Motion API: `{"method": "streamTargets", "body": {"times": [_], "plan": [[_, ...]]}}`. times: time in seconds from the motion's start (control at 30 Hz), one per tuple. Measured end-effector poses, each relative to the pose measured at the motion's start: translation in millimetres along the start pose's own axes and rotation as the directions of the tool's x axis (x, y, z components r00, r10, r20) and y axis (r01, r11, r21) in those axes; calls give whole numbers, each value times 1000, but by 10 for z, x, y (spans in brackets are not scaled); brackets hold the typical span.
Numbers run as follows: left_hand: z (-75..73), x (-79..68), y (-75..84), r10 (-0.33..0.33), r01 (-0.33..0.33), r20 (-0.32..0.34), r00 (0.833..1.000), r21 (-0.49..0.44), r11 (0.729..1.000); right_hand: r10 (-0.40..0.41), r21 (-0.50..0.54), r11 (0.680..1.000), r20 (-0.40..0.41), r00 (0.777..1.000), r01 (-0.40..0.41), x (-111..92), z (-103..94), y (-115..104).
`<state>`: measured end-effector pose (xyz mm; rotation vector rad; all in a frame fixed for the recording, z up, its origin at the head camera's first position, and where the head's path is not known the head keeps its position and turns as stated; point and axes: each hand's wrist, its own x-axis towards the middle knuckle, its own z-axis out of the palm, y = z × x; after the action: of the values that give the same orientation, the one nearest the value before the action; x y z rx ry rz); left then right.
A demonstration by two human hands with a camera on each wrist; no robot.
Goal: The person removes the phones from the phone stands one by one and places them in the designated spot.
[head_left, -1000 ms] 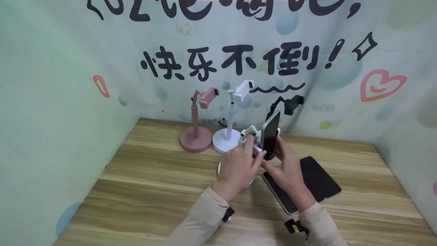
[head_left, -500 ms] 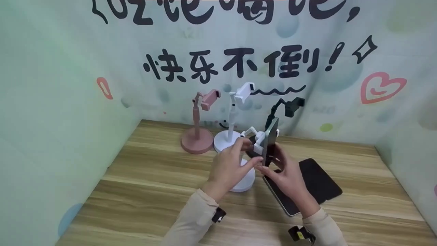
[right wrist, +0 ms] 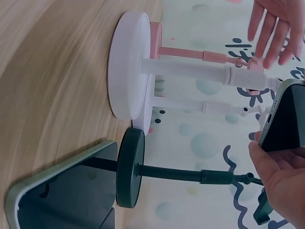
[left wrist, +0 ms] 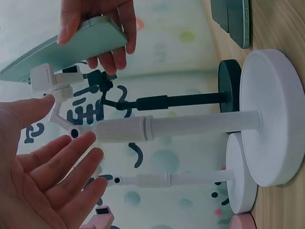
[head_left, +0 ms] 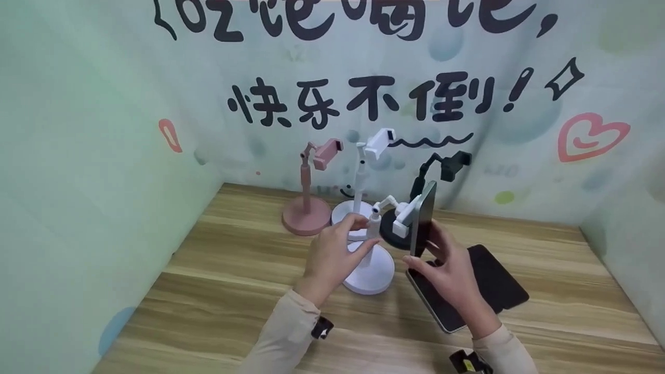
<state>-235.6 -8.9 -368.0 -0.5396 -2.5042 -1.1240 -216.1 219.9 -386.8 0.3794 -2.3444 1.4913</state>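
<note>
My right hand [head_left: 453, 272] pinches a pale green smartphone [head_left: 424, 218] near its lower end, thumb on one edge and fingers on the other. The phone stands upright with its dark screen to the right. Close to the phone's back is the clamp [head_left: 403, 223] of the front white phone stand [head_left: 371, 272]; whether they touch I cannot tell. My left hand [head_left: 328, 254] is beside this stand's upper pole. In the left wrist view the left hand [left wrist: 52, 176] shows spread, relaxed fingers with nothing between them, its thumb near the clamp [left wrist: 43, 78].
Behind are a pink phone stand [head_left: 306, 215], another white phone stand [head_left: 358, 182] and a black phone stand [head_left: 395, 231]. A dark-screened tablet-like device [head_left: 439, 304] and a flat black panel [head_left: 493, 278] lie at the right. A printed cloth [head_left: 291, 150] backs the wooden table [head_left: 223, 291].
My left hand has drawn back left from the clamp and phone, and its fingers have loosened. The right hand with the phone has shifted slightly right and down; the stand's base now shows.
</note>
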Motion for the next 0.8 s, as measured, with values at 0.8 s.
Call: {"method": "streamTargets", "body": {"times": [0.8], "plan": [[25, -15, -232, -107, 106, 8, 994, 47, 993, 140, -249, 956, -66, 988, -152, -63, -783, 199]]}}
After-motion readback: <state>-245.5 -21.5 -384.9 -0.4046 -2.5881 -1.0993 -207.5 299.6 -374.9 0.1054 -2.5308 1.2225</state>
